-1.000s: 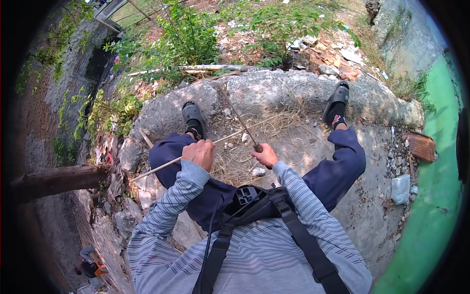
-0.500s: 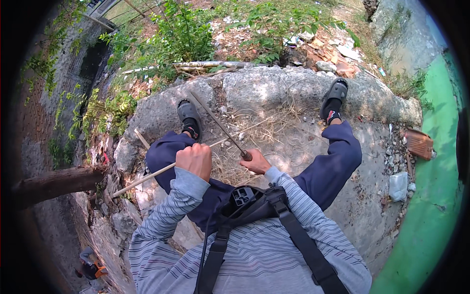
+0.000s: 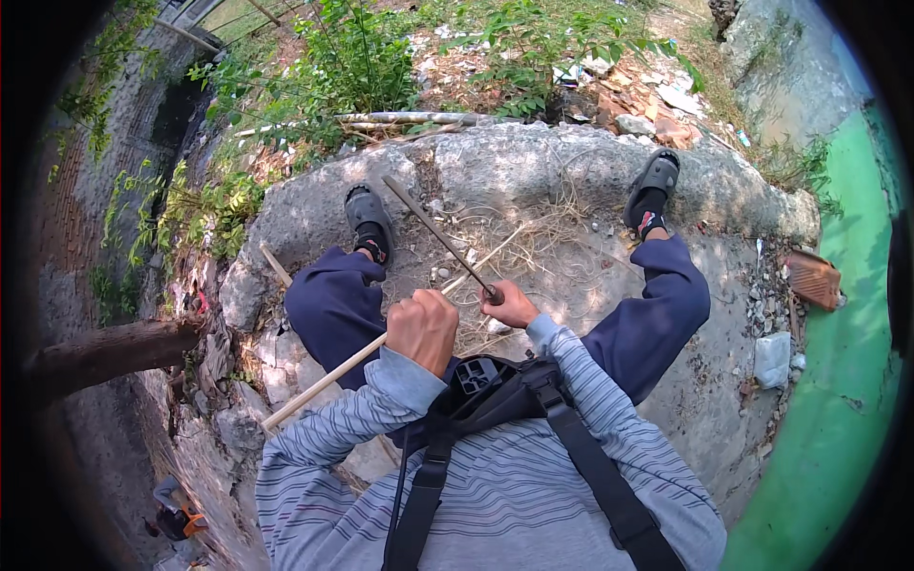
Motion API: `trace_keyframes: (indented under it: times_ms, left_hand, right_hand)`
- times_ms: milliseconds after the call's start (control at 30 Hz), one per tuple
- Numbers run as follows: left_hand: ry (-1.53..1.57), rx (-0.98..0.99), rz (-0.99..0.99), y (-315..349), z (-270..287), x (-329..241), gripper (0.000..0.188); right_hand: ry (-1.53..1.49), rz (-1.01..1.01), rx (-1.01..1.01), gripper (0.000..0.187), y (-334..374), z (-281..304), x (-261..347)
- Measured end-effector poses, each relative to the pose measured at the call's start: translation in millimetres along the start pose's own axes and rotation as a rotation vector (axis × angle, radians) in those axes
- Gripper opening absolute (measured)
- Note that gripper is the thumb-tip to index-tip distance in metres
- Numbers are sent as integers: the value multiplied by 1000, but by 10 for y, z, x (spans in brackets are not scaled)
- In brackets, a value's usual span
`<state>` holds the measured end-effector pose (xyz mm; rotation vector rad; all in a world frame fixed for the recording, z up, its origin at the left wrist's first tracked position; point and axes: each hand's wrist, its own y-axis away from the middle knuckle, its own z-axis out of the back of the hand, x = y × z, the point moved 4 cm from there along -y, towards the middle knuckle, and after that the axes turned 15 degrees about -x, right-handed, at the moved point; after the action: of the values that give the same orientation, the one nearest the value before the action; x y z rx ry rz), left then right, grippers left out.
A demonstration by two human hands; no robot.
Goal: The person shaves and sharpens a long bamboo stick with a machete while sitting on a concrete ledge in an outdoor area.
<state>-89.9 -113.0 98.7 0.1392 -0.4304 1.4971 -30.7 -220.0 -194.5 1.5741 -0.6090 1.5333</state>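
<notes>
My left hand is closed in a fist round a long pale wooden stick. The stick slants from beside my left forearm up to the right, its far end lying over dry shavings. In my right hand is the dark handle of a long, narrow knife. Its blade points up and to the left, away from me, and crosses the stick close to the handle. Whether the blade touches the stick I cannot tell. Both hands are close together above the ground between my legs.
A rough concrete ledge curves beyond my feet, with leafy plants and rubble behind it. On the right lie a broken reddish-brown tile and a clear plastic bag beside a green wall. A brown log juts in at left. Another person is far lower left.
My left hand has moved right and toward me, drawing the stick along and bringing it nearer my right hand. My right hand and the knife have shifted slightly to the right.
</notes>
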Motion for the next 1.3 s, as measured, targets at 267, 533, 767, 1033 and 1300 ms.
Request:
trace_keyframes:
  times_ms: [267, 533, 767, 1033, 1300]
  left_hand:
    - [21, 26, -13, 57, -62, 88, 10]
    - [-16, -8, 29, 86, -107, 182, 9]
    - [-2, 2, 4, 48, -109, 177, 9]
    - [3, -23, 49, 27, -92, 229, 9]
    - [-1, -37, 7, 15, -207, 272, 9]
  right_hand:
    - [164, -382, -129, 23, -244, 359, -486]
    - [-60, -223, 143, 20, -125, 81, -186]
    - [-21, -344, -7, 22, -337, 300, -786]
    - [27, -419, -91, 22, -409, 284, -905]
    - [162, -437, -94, 24, -438, 349, -1022]
